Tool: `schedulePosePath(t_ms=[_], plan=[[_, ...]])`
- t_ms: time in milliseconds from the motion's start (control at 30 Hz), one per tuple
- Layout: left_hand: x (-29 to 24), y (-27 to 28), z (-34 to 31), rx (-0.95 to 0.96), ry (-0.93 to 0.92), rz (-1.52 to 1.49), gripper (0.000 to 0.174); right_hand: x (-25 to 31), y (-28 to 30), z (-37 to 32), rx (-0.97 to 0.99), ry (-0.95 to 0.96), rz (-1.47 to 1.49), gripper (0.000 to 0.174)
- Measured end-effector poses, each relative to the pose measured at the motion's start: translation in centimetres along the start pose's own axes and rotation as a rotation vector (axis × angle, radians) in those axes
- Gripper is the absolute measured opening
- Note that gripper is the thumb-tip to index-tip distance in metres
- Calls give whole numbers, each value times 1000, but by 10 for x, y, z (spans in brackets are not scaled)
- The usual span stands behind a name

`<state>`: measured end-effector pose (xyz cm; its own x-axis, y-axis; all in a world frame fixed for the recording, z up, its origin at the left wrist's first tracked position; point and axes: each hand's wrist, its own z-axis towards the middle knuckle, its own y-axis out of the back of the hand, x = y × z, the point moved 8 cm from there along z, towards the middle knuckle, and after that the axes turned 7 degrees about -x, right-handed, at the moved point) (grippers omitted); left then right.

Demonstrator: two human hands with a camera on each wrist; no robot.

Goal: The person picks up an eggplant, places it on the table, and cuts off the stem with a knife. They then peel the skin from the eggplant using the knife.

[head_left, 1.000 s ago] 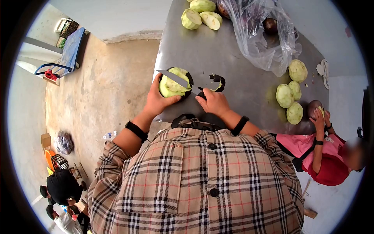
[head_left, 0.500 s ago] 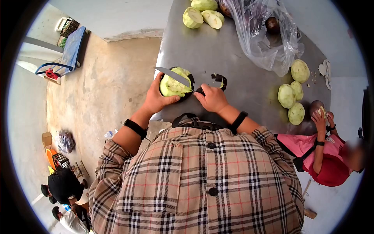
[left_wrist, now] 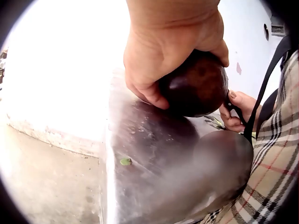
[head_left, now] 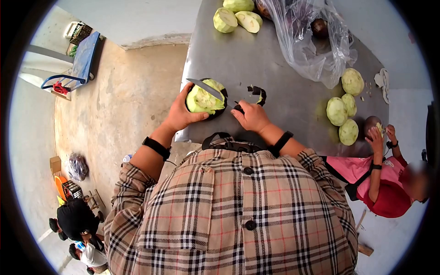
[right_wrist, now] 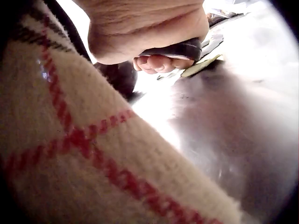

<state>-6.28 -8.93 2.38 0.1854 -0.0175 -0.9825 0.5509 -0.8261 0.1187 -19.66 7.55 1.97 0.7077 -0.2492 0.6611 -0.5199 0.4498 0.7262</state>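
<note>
A large round eggplant (head_left: 201,100), pale green where its dark skin is off, is gripped by my left hand (head_left: 180,112) at the table's near left. Its dark skin (left_wrist: 201,86) shows in the left wrist view, with my left hand (left_wrist: 170,51) around it. My right hand (head_left: 252,117) grips the dark handle (right_wrist: 175,50) of a knife, whose blade (head_left: 206,88) lies across the eggplant's pale face. In the right wrist view the fingers of my right hand (right_wrist: 149,32) are curled round that handle. Dark peel strips (head_left: 261,95) lie just beyond the right hand.
Peeled pale pieces (head_left: 225,20) and a clear plastic bag (head_left: 321,64) with dark eggplants lie at the metal table's (head_left: 275,128) far end. Several peeled ones (head_left: 337,111) sit at the right, near another person (head_left: 382,183) handling an eggplant. A blue cart (head_left: 85,57) stands left.
The blade has shifted slightly on the eggplant, and its tip has moved a little right. My left hand still holds the eggplant. The other person's one hand has moved away from their eggplant.
</note>
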Motion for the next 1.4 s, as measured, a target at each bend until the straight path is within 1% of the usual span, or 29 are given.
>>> schedulePosePath(t_ms=[167,267,367,467,567,667,733,867,967,1067,1267,1400], plan=[[-2,2,0,1,-15,65,107,-3,1,-3,-18,9,-14,37],[-11,-3,-1,43,37,-83,106,-7,2,-7,-23,6,-23,38],[-10,-3,0,67,37,-73,105,-8,5,-9,-18,-9,-40,39],[-11,-3,0,87,75,-66,105,-10,2,-10,-28,-10,-52,39],[-14,-5,0,88,61,-91,106,-13,1,-13,-34,-18,-84,39],[-4,-3,2,63,24,-54,107,-15,-1,-16,-29,-46,-108,39],[-6,-3,1,37,10,-31,106,-13,1,-17,-30,-52,-112,40],[-14,-7,-6,-5,-5,9,107,-13,1,-21,-7,-126,-143,41],[-5,-6,-9,-99,-41,142,107,-12,-1,-22,6,-163,-141,41],[-6,-8,-12,-144,-61,135,107,-10,-2,-19,-1,-172,-124,41],[-2,-9,-12,-155,-87,154,105,-5,-1,-12,-4,-172,-108,42],[5,-8,-11,-158,-67,72,104,0,2,-6,20,-202,-93,41]])
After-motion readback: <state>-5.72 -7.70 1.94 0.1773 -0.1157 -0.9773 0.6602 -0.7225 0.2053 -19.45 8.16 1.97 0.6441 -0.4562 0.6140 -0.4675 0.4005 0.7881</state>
